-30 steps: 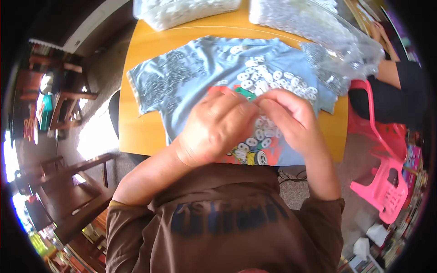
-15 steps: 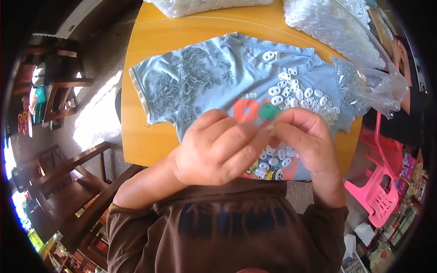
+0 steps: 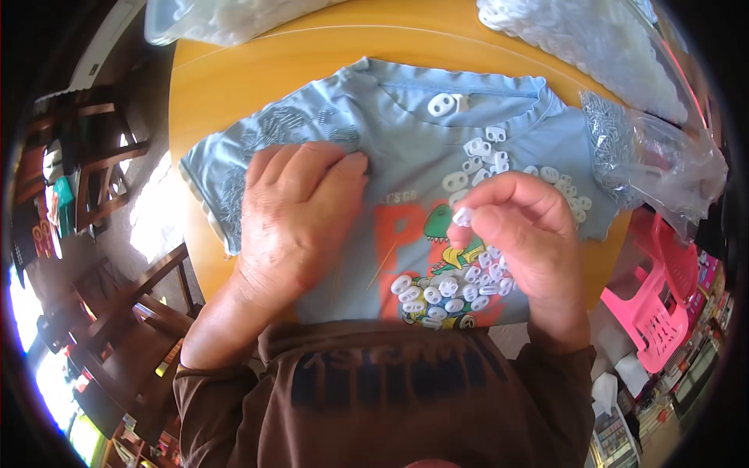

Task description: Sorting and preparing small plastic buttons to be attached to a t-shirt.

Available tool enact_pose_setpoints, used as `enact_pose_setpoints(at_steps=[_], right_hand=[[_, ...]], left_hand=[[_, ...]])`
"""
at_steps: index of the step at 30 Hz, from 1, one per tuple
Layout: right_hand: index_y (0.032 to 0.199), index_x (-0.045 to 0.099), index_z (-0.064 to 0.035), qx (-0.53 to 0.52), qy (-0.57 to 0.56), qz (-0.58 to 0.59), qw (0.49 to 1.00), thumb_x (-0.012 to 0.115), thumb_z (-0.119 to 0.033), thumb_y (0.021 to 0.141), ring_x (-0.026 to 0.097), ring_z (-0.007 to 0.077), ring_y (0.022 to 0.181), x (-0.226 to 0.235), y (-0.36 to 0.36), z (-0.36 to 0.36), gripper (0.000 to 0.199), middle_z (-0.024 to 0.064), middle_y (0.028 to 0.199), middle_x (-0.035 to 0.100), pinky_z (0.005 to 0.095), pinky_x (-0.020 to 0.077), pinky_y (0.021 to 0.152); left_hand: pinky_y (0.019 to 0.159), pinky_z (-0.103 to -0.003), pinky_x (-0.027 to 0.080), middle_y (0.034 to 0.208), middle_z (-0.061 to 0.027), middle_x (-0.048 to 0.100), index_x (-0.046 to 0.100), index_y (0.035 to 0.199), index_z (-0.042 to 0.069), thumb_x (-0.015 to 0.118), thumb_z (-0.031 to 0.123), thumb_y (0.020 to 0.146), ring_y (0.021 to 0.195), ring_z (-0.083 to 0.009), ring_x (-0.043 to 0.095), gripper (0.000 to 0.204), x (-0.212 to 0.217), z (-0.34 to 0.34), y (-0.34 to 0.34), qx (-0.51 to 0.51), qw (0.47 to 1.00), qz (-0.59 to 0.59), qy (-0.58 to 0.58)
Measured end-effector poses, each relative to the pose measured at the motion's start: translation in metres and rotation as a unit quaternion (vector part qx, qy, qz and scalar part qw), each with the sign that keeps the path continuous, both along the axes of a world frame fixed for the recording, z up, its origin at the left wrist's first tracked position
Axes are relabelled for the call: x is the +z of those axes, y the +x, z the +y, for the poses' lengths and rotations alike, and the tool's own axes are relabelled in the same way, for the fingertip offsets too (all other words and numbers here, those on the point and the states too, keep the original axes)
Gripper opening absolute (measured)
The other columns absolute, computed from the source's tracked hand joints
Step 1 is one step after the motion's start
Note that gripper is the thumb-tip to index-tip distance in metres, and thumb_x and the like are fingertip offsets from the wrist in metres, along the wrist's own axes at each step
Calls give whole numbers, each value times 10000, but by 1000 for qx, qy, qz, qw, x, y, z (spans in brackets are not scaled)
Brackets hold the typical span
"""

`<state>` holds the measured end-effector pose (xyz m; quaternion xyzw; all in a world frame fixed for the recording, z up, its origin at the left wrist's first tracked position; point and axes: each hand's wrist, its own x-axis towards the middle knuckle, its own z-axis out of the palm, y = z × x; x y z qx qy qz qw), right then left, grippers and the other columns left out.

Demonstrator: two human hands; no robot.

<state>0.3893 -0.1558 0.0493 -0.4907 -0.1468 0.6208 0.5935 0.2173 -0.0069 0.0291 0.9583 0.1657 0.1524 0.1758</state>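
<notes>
A light blue T-shirt point(image 3: 413, 168) lies spread over the table. My left hand point(image 3: 300, 207) is closed, back up, over the left of the shirt at the edge of many small metal springs point(image 3: 292, 123); its fingertips are curled under, so whatever they pinch is hidden. Between thumb and forefinger, my right hand point(image 3: 534, 234) grips a small white plastic cord lock part point(image 3: 463, 217). Several white two-hole cord lock parts point(image 3: 455, 182) are scattered above that hand, and a group of similar white cord lock pieces point(image 3: 449, 288) lies nearer me on the shirt print.
Under the shirt is a yellow wooden table point(image 3: 211, 93). At its far side sit a clear container point(image 3: 226, 19) and a large bag of white parts point(image 3: 585, 54). A plastic bag of springs point(image 3: 612, 140) rests at right. Beyond stand a pink chair point(image 3: 655, 312) and wooden chairs point(image 3: 129, 312).
My hands have parted. The left moved left and away from me to the springs, while the right stays over the white parts, with its held piece now showing. The view has shifted slightly.
</notes>
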Motion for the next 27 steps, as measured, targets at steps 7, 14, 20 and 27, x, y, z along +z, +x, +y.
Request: enact_pose_setpoints(at_steps=[7,14,20,27], right_hand=[[941,595,29,0,-8,24,1000,597,-94,845,578,122,755,-3,6,-6,155,84,825,622,252,479,689],[934,594,27,7,1,26,1000,600,-91,843,573,114,754,-2,3,-4,148,83,819,620,245,473,684],[935,591,27,7,9,5,1000,599,-101,846,581,113,771,-5,0,-8,157,70,836,615,245,475,695],[938,589,24,15,21,4,1000,590,-102,851,582,114,785,-6,-1,-8,153,65,845,611,249,476,710]], left_hand=[[681,-346,430,826,-57,563,614,875,50,686,64,653,732,-244,557,234,-3,4,11,30,999,5,12],[665,-347,434,809,-60,559,610,883,51,689,49,648,720,-241,555,249,-5,3,3,13,999,-18,40],[642,-340,439,778,-61,557,600,849,50,680,34,654,694,-246,553,211,-3,5,-4,44,997,-19,53],[631,-340,438,764,-64,562,601,811,51,685,27,648,669,-252,546,185,-3,4,-13,47,998,-15,28]])
